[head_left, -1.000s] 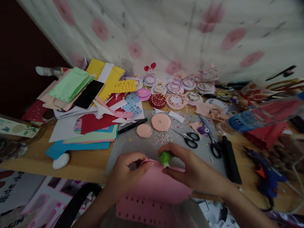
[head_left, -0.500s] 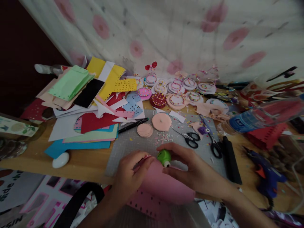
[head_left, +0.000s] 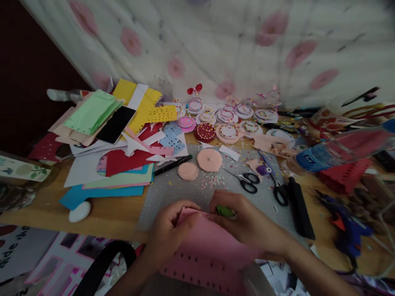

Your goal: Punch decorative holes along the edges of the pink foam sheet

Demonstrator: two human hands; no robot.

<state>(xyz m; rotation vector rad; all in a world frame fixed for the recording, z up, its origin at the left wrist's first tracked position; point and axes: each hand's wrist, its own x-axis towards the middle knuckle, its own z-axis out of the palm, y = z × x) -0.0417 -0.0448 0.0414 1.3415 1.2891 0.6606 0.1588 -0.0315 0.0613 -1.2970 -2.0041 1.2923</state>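
Observation:
A pink sheet of paper with rows of punched holes is bent over toward me at the front of the grey cutting mat. My left hand is closed on its left edge, thumb on top. In my right hand a small green craft punch is tucked into the palm, mostly covered by the fingers. The right thumb and fingertips also pinch the paper's upper edge. Beyond the hands lie peach paper circles, tiny punched dots and black-handled scissors.
Decorated paper discs stand along the back. Coloured paper and a phone are piled left. On the right are a second pair of scissors, a purple punch, a glue gun and a plastic bottle.
My right hand has closed around the green punch and moved its fingertips onto the paper's top edge. The paper has turned up, showing a holed corner by my left hand.

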